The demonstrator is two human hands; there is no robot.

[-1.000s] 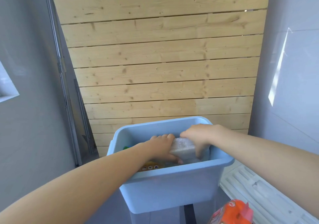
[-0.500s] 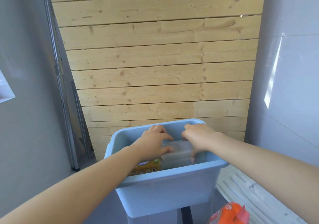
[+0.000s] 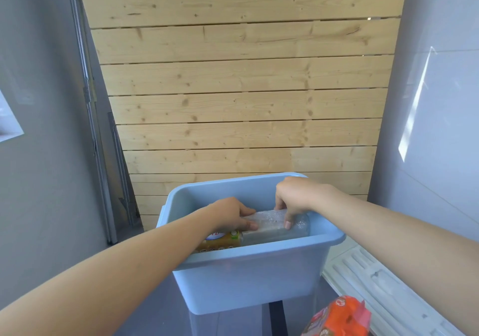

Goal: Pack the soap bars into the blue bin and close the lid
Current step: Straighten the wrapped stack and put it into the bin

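Against a pine-slat wall, both hands, left hand (image 3: 234, 215) and right hand (image 3: 295, 198), pinch a film-wrapped soap pack (image 3: 272, 223) inside the blue bin (image 3: 246, 278); probably slick and firm, best held by its ends.

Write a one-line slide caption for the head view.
Both hands, left hand and right hand, hold a clear-wrapped soap pack inside the open blue bin.

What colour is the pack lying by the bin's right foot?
Orange, with some pink or red on it, seen at the bottom edge of the head view.
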